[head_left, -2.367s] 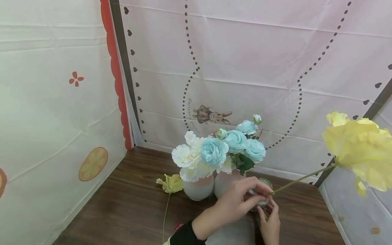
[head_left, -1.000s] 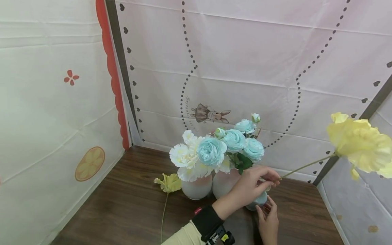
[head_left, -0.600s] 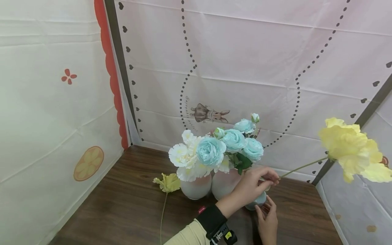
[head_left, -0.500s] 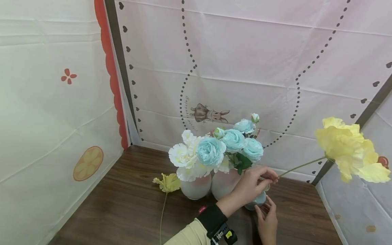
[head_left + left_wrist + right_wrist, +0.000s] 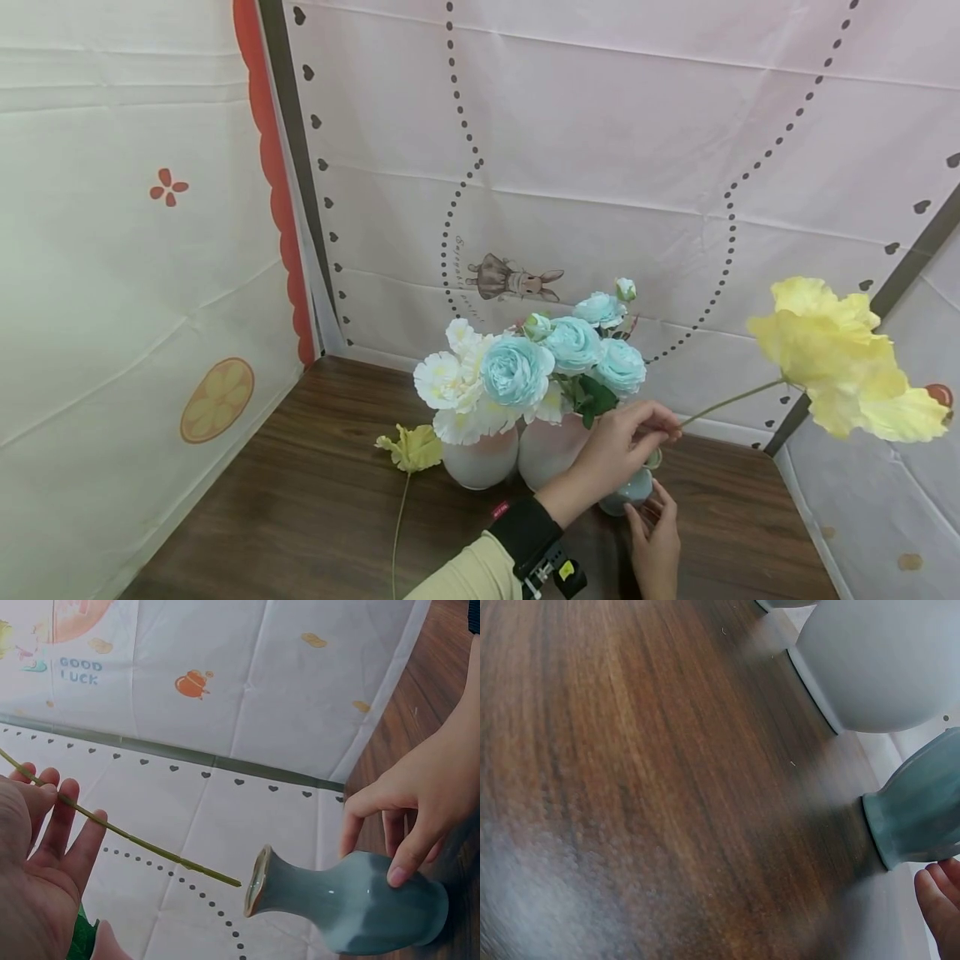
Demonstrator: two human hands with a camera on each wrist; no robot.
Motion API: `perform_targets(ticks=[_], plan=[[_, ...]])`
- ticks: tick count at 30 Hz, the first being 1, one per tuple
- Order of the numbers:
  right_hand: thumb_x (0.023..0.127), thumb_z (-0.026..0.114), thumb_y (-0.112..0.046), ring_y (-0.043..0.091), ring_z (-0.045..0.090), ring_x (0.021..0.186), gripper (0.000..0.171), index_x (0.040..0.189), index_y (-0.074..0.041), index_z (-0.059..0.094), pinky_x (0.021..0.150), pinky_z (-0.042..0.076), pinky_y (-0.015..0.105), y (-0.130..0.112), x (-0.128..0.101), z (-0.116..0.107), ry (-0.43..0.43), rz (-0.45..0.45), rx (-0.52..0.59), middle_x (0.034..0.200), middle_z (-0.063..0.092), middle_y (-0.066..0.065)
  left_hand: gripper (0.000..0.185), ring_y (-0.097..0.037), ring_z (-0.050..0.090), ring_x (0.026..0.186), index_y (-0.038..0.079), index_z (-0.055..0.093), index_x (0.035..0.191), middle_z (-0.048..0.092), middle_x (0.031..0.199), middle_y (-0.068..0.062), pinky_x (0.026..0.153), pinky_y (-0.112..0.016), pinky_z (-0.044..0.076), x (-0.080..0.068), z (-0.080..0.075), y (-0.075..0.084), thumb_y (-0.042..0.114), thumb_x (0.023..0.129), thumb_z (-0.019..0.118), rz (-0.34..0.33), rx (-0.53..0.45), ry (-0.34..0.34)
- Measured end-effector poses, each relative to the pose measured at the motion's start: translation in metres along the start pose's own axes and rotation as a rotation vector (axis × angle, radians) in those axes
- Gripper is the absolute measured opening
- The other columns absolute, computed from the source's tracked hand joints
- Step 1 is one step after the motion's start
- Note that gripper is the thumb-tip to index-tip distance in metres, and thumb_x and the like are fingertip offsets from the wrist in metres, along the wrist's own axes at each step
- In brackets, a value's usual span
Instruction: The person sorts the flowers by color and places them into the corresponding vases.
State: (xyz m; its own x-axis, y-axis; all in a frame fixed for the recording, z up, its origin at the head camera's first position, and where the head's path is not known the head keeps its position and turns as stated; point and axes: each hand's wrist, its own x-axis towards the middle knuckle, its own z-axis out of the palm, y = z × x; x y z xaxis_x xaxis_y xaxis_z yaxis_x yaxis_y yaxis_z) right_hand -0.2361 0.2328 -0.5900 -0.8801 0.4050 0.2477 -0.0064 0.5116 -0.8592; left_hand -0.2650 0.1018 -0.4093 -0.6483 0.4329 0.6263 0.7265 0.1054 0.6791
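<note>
Pinching yellow flower stem (image 5: 135, 840) in left hand (image 5: 618, 446), cut end pointing lower right at mouth of blue vase (image 5: 352, 904); right hand (image 5: 420, 795) gripping vase body.

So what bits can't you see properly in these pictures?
- Blue vase, head view: mostly hidden behind the left hand.
- Yellow flower stem tip: covered by that hand in the head view; the left wrist view shows it outside the vase mouth.
- Right hand, right wrist view: cut off by the picture's edge.
- Table, right wrist view: near part blurred.
</note>
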Motion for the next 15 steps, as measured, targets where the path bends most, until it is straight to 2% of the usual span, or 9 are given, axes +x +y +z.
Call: perform_targets(ticks=[8, 15], plan=[[0.096, 0.064, -0.004, 0.046, 0.059, 0.116, 0.058, 0.147, -0.002, 0.036, 0.093, 0.054, 0.051, 0.001, 0.0, 0.0, 0.005, -0.016, -0.002, 0.124, 0.059, 0.032, 0.014, -0.005, 0.07, 0.098, 0.008, 0.064, 0.112, 0.072, 0.106, -0.005, 0.083, -0.005, 0.051, 0.002, 0.005, -0.003, 0.007, 0.099, 0.058, -0.024, 0.015, 0.036], [0.096, 0.064, -0.004, 0.047, 0.06, 0.116, 0.059, 0.147, -0.003, 0.035, 0.094, 0.054, 0.049, 0.001, -0.001, -0.001, -0.011, -0.01, 0.005, 0.124, 0.058, 0.032, 0.014, -0.004, 0.07, 0.1, 0.007, 0.063, 0.111, 0.072, 0.105, -0.005, 0.084, -0.004, 0.05, 0.004, 0.015, -0.009, 0.005, 0.099, 0.058, -0.005, 0.055, 0.072]])
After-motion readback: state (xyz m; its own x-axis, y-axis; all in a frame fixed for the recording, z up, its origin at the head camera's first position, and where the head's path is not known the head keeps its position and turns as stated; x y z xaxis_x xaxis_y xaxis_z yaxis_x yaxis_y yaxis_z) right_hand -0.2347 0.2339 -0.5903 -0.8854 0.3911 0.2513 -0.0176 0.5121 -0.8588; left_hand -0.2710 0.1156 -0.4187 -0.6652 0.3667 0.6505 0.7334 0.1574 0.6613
